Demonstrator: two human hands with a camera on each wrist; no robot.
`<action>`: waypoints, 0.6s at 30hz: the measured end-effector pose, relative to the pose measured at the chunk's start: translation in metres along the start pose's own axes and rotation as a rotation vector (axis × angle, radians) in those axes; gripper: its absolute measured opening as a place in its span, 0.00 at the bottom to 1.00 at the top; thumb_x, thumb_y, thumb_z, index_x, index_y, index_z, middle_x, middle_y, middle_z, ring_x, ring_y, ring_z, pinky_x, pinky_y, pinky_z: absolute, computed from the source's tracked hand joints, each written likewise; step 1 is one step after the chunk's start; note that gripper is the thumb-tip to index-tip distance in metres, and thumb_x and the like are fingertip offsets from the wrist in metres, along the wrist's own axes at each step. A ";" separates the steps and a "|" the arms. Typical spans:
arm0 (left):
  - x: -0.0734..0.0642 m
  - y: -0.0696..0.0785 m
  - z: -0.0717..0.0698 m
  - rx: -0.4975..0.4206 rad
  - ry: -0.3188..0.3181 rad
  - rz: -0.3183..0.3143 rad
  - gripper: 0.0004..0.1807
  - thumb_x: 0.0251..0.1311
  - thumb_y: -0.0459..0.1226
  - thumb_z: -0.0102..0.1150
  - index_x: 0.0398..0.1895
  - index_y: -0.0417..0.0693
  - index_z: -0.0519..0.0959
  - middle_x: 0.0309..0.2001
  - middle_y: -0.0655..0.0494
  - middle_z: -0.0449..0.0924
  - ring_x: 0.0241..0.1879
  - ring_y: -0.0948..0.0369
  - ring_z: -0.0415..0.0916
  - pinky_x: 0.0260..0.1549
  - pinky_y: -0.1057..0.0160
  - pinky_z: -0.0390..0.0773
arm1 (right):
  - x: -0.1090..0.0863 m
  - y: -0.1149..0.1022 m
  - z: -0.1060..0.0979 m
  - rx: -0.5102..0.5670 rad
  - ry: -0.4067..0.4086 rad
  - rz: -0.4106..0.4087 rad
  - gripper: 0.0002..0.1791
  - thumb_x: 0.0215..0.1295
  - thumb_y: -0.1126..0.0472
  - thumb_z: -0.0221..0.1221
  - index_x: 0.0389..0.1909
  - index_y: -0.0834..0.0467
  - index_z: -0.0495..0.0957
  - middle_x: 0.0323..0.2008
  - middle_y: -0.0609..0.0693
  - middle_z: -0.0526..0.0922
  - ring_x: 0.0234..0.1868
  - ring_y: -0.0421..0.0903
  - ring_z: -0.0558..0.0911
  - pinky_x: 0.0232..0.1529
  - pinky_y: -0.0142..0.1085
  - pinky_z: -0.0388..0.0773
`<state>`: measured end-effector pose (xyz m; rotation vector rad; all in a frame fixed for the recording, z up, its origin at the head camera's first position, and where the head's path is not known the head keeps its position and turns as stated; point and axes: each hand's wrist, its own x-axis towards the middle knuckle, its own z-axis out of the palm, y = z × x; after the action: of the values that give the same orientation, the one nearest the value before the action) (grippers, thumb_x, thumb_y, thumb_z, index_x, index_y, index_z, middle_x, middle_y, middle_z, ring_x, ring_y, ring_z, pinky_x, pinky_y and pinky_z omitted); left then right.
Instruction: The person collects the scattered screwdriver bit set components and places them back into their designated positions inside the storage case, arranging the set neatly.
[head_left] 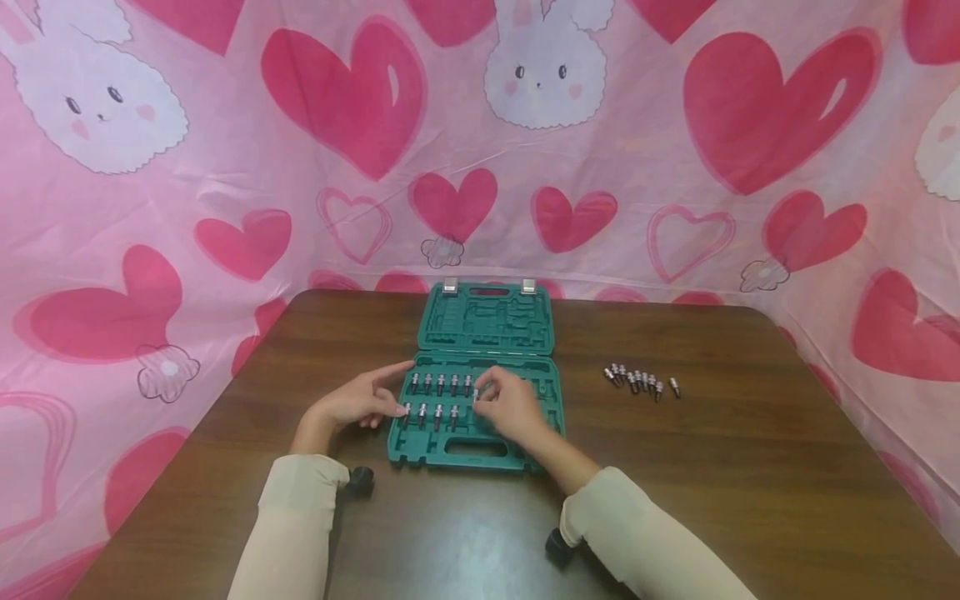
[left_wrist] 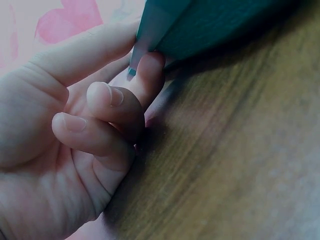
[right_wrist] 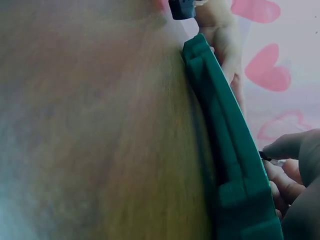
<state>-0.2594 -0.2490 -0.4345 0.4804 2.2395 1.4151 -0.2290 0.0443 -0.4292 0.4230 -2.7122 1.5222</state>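
Observation:
A green tool case lies unfolded on the table, its lid laid back away from me. My left hand holds the case's left edge, thumb near the front row and index finger stretched toward the back. In the left wrist view, a fingertip touches the case wall. Between thumb and fingers, my right hand pinches a bit socket at the right end of the back row. Its dark tip shows in the right wrist view. Several chrome bit sockets with dark tips sit in two rows.
A loose group of bit sockets lies on the brown table right of the case, with a single one slightly apart. Pink heart-print cloth hangs behind and at both sides.

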 end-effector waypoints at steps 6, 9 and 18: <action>0.001 -0.001 -0.001 -0.002 -0.002 0.000 0.43 0.61 0.38 0.65 0.77 0.57 0.53 0.21 0.42 0.76 0.15 0.58 0.68 0.15 0.67 0.68 | 0.000 -0.004 0.002 -0.080 -0.057 -0.015 0.10 0.55 0.66 0.64 0.36 0.53 0.76 0.22 0.45 0.78 0.21 0.43 0.75 0.22 0.38 0.72; 0.000 0.000 -0.001 -0.006 0.001 -0.009 0.44 0.60 0.39 0.66 0.77 0.58 0.54 0.22 0.43 0.76 0.15 0.58 0.68 0.15 0.67 0.68 | 0.001 -0.003 0.003 -0.128 -0.075 -0.023 0.10 0.56 0.66 0.64 0.37 0.53 0.76 0.23 0.45 0.77 0.22 0.43 0.74 0.23 0.37 0.72; -0.001 0.002 0.000 -0.018 0.005 -0.026 0.44 0.60 0.39 0.66 0.77 0.58 0.53 0.23 0.41 0.76 0.15 0.57 0.69 0.16 0.67 0.69 | 0.004 0.001 0.009 -0.370 -0.106 -0.090 0.09 0.55 0.60 0.65 0.38 0.50 0.78 0.20 0.43 0.73 0.26 0.42 0.71 0.28 0.36 0.68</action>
<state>-0.2586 -0.2492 -0.4327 0.4405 2.2273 1.4238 -0.2318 0.0366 -0.4340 0.6143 -2.9190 0.9709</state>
